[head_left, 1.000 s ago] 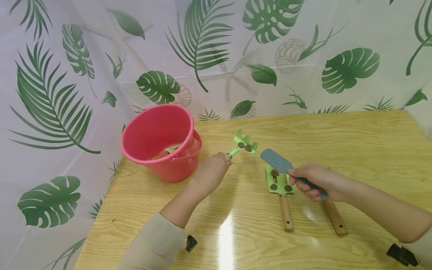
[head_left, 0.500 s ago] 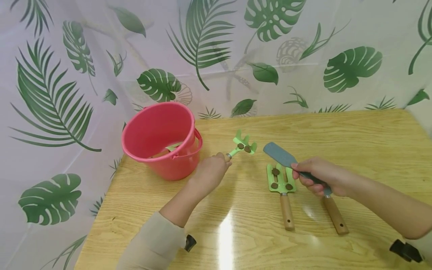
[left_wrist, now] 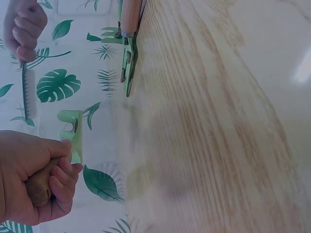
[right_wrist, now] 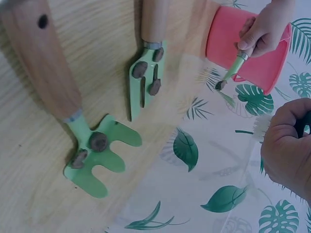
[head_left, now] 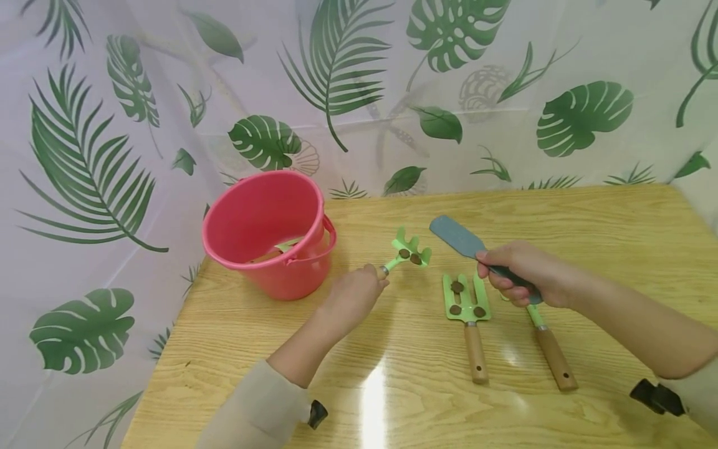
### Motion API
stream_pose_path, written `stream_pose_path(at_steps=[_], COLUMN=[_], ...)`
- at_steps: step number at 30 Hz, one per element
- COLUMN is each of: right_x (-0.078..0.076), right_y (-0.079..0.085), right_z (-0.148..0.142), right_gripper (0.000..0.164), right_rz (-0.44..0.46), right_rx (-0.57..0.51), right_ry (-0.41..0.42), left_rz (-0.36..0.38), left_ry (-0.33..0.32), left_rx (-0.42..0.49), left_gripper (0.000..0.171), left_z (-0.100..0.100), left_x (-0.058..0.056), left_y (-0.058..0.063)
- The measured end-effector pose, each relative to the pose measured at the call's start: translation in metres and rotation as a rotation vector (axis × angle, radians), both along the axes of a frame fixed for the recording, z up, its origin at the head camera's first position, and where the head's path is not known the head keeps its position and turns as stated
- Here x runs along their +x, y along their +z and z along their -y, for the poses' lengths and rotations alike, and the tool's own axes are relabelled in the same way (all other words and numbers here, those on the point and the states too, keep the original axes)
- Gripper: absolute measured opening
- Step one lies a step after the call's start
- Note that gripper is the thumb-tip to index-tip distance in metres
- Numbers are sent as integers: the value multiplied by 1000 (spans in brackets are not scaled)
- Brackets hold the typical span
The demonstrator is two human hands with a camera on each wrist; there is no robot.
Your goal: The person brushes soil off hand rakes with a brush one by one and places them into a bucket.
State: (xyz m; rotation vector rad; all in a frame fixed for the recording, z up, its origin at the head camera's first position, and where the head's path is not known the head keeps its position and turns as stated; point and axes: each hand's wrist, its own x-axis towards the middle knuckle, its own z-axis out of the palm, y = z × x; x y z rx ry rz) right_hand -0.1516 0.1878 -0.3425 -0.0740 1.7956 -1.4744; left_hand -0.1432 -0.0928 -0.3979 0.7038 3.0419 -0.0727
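My left hand [head_left: 350,299] grips the wooden handle of a small green hand rake [head_left: 412,249], its prongs raised and spotted with brown lumps. In my right hand [head_left: 524,274] is a grey brush [head_left: 457,236], held by its dark handle; pale bristles show along its underside in the left wrist view. The brush is above the table, to the right of the rake and apart from it. Below it lies a green garden fork [head_left: 468,302] with several brown lumps. Another green hand rake [right_wrist: 99,150], also lumpy, lies beside the fork, its head mostly hidden behind my right hand in the head view.
A pink bucket [head_left: 305,274] stands at the table's left side, with green and wooden pieces inside. The wooden table [head_left: 617,237] ends at the back against a leaf-printed curtain [head_left: 364,81]. A glossy light reflection lies near the front.
My right hand has lifted the brush up and away from the fork, uncovering more of the rake lying on the table. The left hand has shifted slightly right and toward the front with its rake.
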Motion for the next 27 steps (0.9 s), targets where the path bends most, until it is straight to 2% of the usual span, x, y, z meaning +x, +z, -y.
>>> stream_pose_path(at_steps=[3,9,15,22,27], right_x=[-3,-7,-8,-10,-10], right_y=[3,3,0,-8,-17], right_z=[3,16,29,41,42], right_gripper=[31,31,31,32,32], right_rz=[-11,-1,-10,40,57], right_rx=[-4,6,4,-18,-17], right_ry=[-1,2,29,4,5], left_rz=[-9,40,44,120,129], left_ry=[-8,-7,-33,31,37], left_rx=[-9,34,53,158,183], left_gripper=[35,33,30,32,33], left_z=[-2,-8,-15,-21,-22], left_x=[1,2,3,3,5], left_y=[-2,-4,-3,0,1])
